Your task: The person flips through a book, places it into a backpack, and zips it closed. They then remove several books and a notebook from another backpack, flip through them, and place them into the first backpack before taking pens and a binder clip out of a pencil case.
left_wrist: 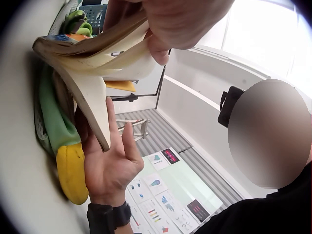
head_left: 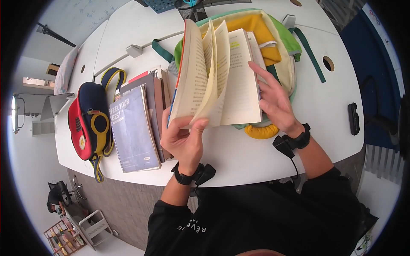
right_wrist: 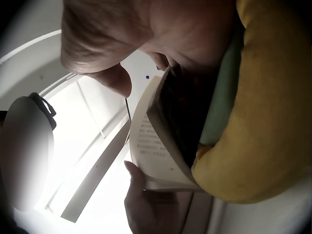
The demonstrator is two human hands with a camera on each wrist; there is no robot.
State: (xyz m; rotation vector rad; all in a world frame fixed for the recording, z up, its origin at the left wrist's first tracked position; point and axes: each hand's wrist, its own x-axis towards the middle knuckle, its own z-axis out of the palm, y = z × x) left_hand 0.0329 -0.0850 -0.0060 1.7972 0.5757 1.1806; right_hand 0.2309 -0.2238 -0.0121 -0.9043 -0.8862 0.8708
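Note:
An open paperback book (head_left: 241,89) with printed text and a yellow highlighted passage is held up in the head view, several pages standing partly turned. My left hand (head_left: 184,138) grips its lower left part, the thumb over the page bottoms and the other fingers behind the cover. At the right edge is my right hand (head_left: 276,102), its index finger extended along the pages. In the left wrist view that right palm (left_wrist: 114,168) faces up beside the book's edge, thumb standing free. Behind the book lies a green, cream and yellow backpack (head_left: 282,68), partly hidden.
Left of the book, a stack of books is topped by a blue-grey spiral notebook (head_left: 133,132). Beside it stands a small red and navy bag (head_left: 87,121). A black case (head_left: 353,118) lies near the right edge of the white table (head_left: 239,164). A mesh holder (head_left: 192,10) is at the back.

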